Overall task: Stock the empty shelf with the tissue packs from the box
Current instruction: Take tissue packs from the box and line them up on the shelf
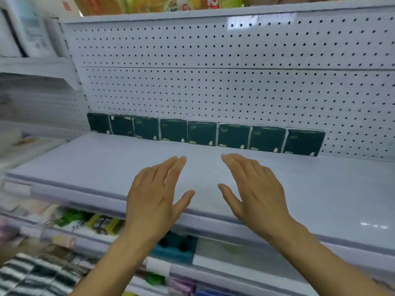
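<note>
Head view, close, down onto shelf (106,167)

bright even light, blurred left edge

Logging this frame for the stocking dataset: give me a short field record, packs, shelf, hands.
packs: eight dark green tissue packs, upright in one row
placement: back of the shelf, against the pegboard
row extent: from the left end to right of centre; right end bare
front of shelf: bare
left hand: open, above the shelf, holding nothing
right hand: open, above the shelf, holding nothing
box: not in view
</note>
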Demonstrator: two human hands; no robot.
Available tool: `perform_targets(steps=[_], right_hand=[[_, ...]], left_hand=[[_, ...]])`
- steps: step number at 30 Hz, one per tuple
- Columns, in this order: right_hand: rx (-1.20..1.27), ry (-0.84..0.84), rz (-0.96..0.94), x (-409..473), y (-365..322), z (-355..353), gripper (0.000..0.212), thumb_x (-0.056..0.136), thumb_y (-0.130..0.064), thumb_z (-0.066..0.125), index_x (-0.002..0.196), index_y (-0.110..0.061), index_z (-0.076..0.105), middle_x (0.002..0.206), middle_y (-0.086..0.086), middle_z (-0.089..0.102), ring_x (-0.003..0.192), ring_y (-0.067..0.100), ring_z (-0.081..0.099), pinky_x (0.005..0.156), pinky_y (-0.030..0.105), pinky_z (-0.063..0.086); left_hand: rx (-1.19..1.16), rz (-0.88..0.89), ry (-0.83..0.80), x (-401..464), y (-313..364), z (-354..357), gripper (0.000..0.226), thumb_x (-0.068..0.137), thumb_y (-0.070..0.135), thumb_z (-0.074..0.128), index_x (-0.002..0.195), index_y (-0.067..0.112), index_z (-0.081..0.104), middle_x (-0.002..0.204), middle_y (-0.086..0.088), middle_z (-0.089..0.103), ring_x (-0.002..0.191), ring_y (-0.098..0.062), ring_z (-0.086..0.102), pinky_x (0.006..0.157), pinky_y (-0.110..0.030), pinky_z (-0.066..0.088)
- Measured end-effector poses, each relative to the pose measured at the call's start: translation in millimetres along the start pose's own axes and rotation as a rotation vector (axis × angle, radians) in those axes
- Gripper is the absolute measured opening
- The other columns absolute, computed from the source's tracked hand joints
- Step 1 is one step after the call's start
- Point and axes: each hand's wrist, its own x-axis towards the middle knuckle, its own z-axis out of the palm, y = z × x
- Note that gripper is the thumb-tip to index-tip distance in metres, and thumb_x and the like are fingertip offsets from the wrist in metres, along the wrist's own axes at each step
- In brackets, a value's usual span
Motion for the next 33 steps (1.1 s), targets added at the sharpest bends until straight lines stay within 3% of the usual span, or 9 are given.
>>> perform_targets(steps=[5, 9, 13, 16, 20, 24, 28, 33], right_hand=[[0.13, -0.058, -0.125, -3.3, -113.9, 28.1, 0.057, 0.085, -0.029, 0.069, 0.136, -0.011, 0.052, 0.131, 0.011, 0.058, 0.111, 0.031, 0.06, 0.082, 0.041, 0.052], [0.208, -0.114, -0.173, -8.3, -215.7, 56.8, 0.056, 0.086, -0.03, 0.068, 0.135, -0.01, 0.052, 0.13, 0.013, 0.058, 0.106, 0.034, 0.06, 0.079, 0.043, 0.052], [0.272, -0.198, -0.232, -16.8, -315.9, 88.3, 0.053, 0.086, -0.034, 0.067, 0.132, -0.01, 0.054, 0.124, 0.011, 0.06, 0.101, 0.034, 0.063, 0.07, 0.04, 0.053], [0.333, -0.299, -0.25, -23.6, -379.4, 111.5, 0.052, 0.086, -0.033, 0.068, 0.13, -0.01, 0.054, 0.121, 0.011, 0.06, 0.097, 0.033, 0.062, 0.066, 0.04, 0.052], [0.408, -0.421, -0.329, -26.3, -444.1, 144.4, 0.044, 0.092, -0.036, 0.059, 0.13, -0.014, 0.054, 0.121, 0.008, 0.058, 0.101, 0.03, 0.06, 0.067, 0.038, 0.051], [0.436, -0.498, -0.412, -13.2, -494.1, 186.1, 0.038, 0.092, -0.035, 0.06, 0.125, -0.016, 0.059, 0.114, 0.005, 0.06, 0.101, 0.029, 0.059, 0.069, 0.037, 0.05], [0.444, -0.662, -0.45, 6.6, -532.8, 243.0, 0.036, 0.097, -0.036, 0.05, 0.129, -0.02, 0.055, 0.124, 0.003, 0.054, 0.115, 0.023, 0.05, 0.075, 0.038, 0.05], [0.443, -0.838, -0.477, 30.5, -571.5, 330.7, 0.03, 0.099, -0.037, 0.049, 0.124, -0.022, 0.058, 0.126, 0.0, 0.057, 0.115, 0.02, 0.052, 0.072, 0.031, 0.043]], left_hand=[[0.114, -0.09, -0.06, -78.8, -81.2, -57.2, 0.065, 0.091, 0.055, 0.047, 0.143, 0.016, 0.048, 0.136, -0.007, 0.059, 0.114, -0.029, 0.061, 0.09, -0.042, 0.05], [0.245, -0.2, -0.271, -146.5, -163.7, -96.1, 0.071, 0.089, 0.06, 0.044, 0.144, 0.016, 0.045, 0.136, -0.007, 0.057, 0.115, -0.03, 0.06, 0.09, -0.043, 0.05], [0.308, -0.316, -0.414, -224.3, -235.6, -135.1, 0.073, 0.088, 0.06, 0.057, 0.147, 0.02, 0.04, 0.137, -0.002, 0.056, 0.115, -0.028, 0.059, 0.09, -0.043, 0.049], [0.304, -0.417, -0.518, -278.2, -280.7, -160.2, 0.075, 0.092, 0.063, 0.05, 0.152, 0.024, 0.03, 0.143, 0.001, 0.049, 0.127, -0.024, 0.051, 0.098, -0.041, 0.044], [0.33, -0.604, -0.582, -334.2, -337.2, -179.8, 0.077, 0.092, 0.071, 0.035, 0.153, 0.025, 0.028, 0.143, 0.0, 0.05, 0.127, -0.025, 0.051, 0.099, -0.041, 0.042], [0.266, -0.819, -0.624, -369.7, -392.3, -178.4, 0.075, 0.093, 0.063, 0.045, 0.154, 0.024, 0.026, 0.142, -0.005, 0.051, 0.126, -0.029, 0.051, 0.099, -0.041, 0.042], [0.161, -1.007, -0.655, -393.1, -439.3, -158.6, 0.072, 0.095, 0.059, 0.046, 0.152, 0.022, 0.024, 0.142, -0.007, 0.05, 0.123, -0.029, 0.052, 0.089, -0.042, 0.052], [0.03, -1.255, -0.703, -416.5, -502.2, -107.3, 0.062, 0.097, 0.055, 0.047, 0.146, 0.02, 0.035, 0.129, -0.005, 0.06, 0.111, -0.025, 0.06, 0.084, -0.042, 0.054]])
